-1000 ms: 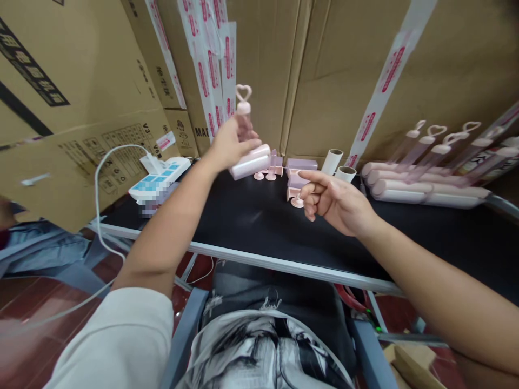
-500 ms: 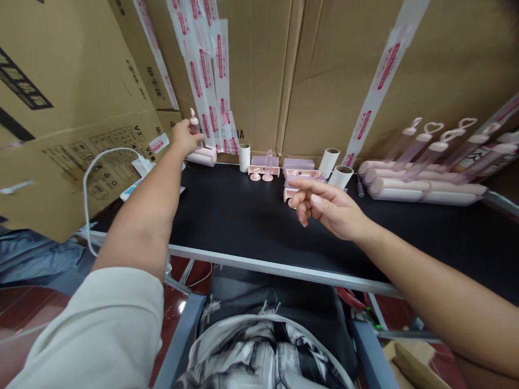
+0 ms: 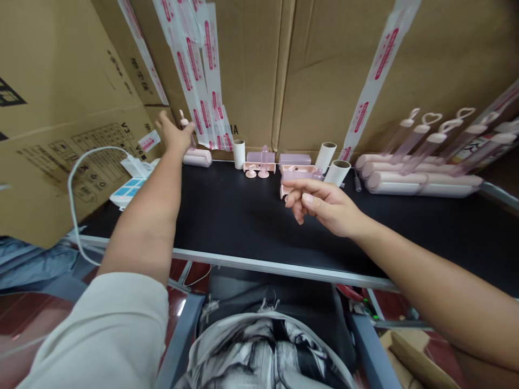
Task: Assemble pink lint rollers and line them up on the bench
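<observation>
At the back left of the table, a pink lint roller rests with its see-through handle upright, topped by a small pale loop. My left hand is beside that handle, fingers spread and thumb near its top; whether the thumb touches it I cannot make out. Over the middle of the table hovers my right hand, its index finger stretched out and the others loosely curled, holding nothing. Behind it are a white paper tube, a purple-pink plastic part and a pink part partly hidden by the fingers.
Several finished-looking pink rollers with upright loop-topped handles stand at the right. Another white tube and small pink parts line the back. A white power strip with a cable lies left. Cardboard walls the back and left.
My left hand has opened from around the roller's handle and shifted slightly left, leaving the roller standing there. My right hand has hardly moved. The view has shifted slightly.
</observation>
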A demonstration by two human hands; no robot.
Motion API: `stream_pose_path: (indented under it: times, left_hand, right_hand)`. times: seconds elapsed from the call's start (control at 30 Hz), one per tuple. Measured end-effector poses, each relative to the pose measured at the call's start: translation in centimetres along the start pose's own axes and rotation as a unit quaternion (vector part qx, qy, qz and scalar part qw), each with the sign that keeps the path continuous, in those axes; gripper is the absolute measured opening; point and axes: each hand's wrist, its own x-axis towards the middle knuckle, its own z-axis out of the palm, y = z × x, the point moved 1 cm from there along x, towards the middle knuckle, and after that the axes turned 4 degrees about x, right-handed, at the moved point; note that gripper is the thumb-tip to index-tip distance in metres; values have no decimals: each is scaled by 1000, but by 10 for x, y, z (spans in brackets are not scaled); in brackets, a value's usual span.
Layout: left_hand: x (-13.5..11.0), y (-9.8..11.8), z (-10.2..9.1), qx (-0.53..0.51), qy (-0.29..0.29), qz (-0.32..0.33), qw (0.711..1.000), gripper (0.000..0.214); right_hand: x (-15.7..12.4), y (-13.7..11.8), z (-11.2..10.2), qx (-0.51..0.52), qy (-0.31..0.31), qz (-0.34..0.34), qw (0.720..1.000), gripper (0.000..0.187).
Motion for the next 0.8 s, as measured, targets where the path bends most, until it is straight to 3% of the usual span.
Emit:
stream_pose_path:
  times: [0.07, 0.13, 0.2, 0.23, 0.3, 0.4, 0.5, 0.6, 0.7, 0.8]
  left_hand:
    - [-1, 18, -1, 11, 151, -93, 984, 61]
    - [-3, 43, 8, 1, 223, -110, 969, 48]
    - [-5, 72, 24, -16, 194, -52, 980, 29]
    - [-7, 88, 33, -24, 143, -12, 989, 26]
    - [-12, 118, 52, -40, 15, 67, 997, 30]
    - [-16, 152, 71, -20, -64, 80, 995, 49]
    - [-13, 170, 80, 6, -90, 41, 995, 48]
    - [-5, 177, 80, 11, -104, 19, 994, 31]
    - [-1, 181, 67, -3, -90, 26, 996, 18]
    - [-4, 191, 41, -62, -42, 54, 996, 10]
  right_hand:
    - [1, 0, 1, 1, 4, -2, 1000, 40]
    - [1, 1, 1, -4, 10, -6, 1000, 40]
    - [2, 1, 0, -14, 22, -11, 1000, 39]
    - [3, 1, -1, -20, 30, -14, 999, 39]
    - [4, 1, -3, -28, 49, -21, 998, 39]
    - [6, -1, -5, -30, 77, -30, 996, 42]
    - [7, -5, -3, -27, 93, -34, 995, 46]
    - [7, -9, -1, -29, 101, -37, 994, 46]
    - [8, -10, -1, -31, 119, -39, 992, 47]
    - [9, -8, -6, -45, 160, -40, 985, 47]
